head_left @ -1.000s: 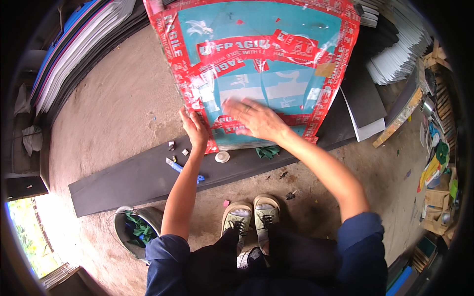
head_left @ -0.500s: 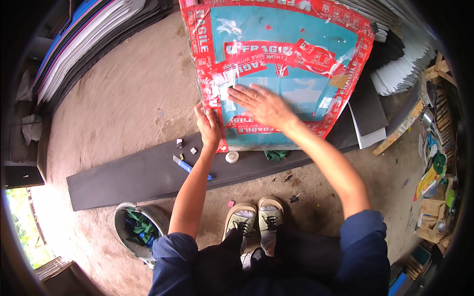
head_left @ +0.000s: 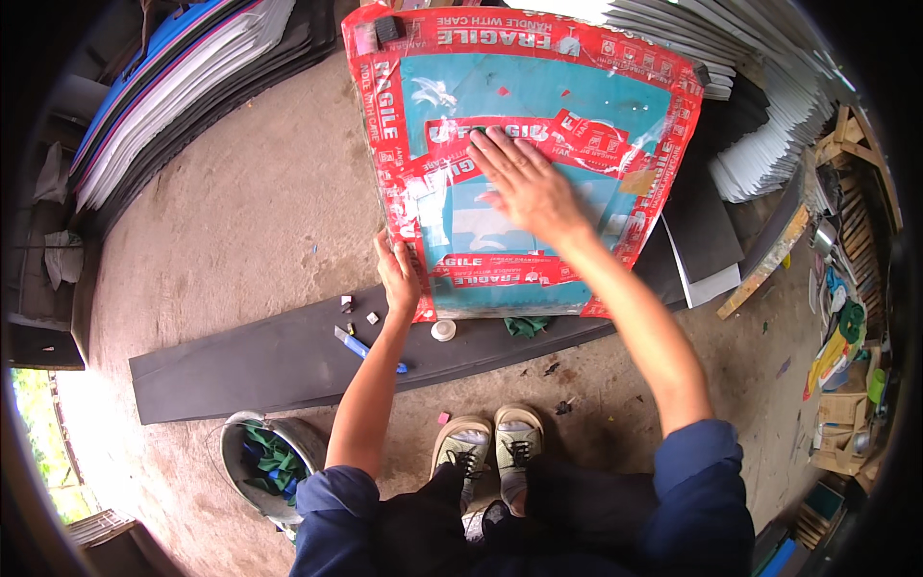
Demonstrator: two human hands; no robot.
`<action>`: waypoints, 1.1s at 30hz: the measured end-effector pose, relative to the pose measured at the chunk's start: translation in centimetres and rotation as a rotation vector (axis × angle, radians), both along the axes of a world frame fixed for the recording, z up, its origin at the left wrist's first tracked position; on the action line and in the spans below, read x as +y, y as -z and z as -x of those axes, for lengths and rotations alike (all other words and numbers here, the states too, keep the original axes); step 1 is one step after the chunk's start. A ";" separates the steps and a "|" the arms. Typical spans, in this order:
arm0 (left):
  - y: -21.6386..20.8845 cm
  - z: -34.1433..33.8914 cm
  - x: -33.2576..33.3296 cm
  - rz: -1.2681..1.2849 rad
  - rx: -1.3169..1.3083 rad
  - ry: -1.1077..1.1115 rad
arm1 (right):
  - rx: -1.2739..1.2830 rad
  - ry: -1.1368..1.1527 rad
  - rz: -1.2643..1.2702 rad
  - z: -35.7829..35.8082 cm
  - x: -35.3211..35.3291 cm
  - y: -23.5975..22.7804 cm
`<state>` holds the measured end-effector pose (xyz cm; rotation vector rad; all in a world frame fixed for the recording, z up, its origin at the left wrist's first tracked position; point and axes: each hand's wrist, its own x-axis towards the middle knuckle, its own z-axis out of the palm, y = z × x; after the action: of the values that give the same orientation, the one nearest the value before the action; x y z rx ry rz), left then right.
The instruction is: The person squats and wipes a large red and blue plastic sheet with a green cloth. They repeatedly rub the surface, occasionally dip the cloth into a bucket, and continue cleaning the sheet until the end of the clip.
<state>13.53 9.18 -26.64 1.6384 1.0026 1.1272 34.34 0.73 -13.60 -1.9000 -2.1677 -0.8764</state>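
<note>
A flat board or template (head_left: 461,82), teal in the middle and bordered with red printed tape, lies over the dark sheet. My left hand (head_left: 400,279) grips its left edge near the lower corner, fingers and thumb along the rim. Spread flat on its face is my right hand (head_left: 529,192), palm down with the fingers pointing away. By those fingertips shows a small dark green patch; what it is I cannot make out. A small black block (head_left: 387,29) and a pink one (head_left: 365,38) sit at the board's far left corner.
On the long dark sheet (head_left: 240,365) are a blue utility knife (head_left: 370,348), a white round lid (head_left: 443,331), small blocks and a green scrap (head_left: 525,326). A bucket of scraps (head_left: 231,452) stands left of my feet. Stacked sheets (head_left: 192,106) rise far left and right.
My right hand has slid away from me across the board, from its lower left part toward the middle. My left hand stays at the edge. The view has shifted slightly, showing the far corner blocks.
</note>
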 end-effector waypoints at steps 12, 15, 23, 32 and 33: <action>0.2 0.9 0.4 -0.004 0.154 0.040 | 0.300 0.215 -0.007 3.9 -9.1 13.2; -0.6 0.9 -0.1 0.125 0.145 0.079 | 0.115 0.092 0.117 2.8 -11.8 16.3; -0.7 1.5 -0.1 0.343 -0.020 0.060 | 0.580 0.530 -0.556 0.0 -6.1 6.7; -1.1 1.6 0.0 0.453 -0.047 0.166 | 0.089 0.215 0.015 2.6 -12.1 16.7; -0.5 1.7 0.3 0.441 -0.060 0.155 | 0.109 0.242 -0.015 2.1 -12.2 16.3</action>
<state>11.81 9.44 -26.16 1.2943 0.9846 0.7799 32.25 -11.45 -29.91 -2.1801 -1.8926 -0.8009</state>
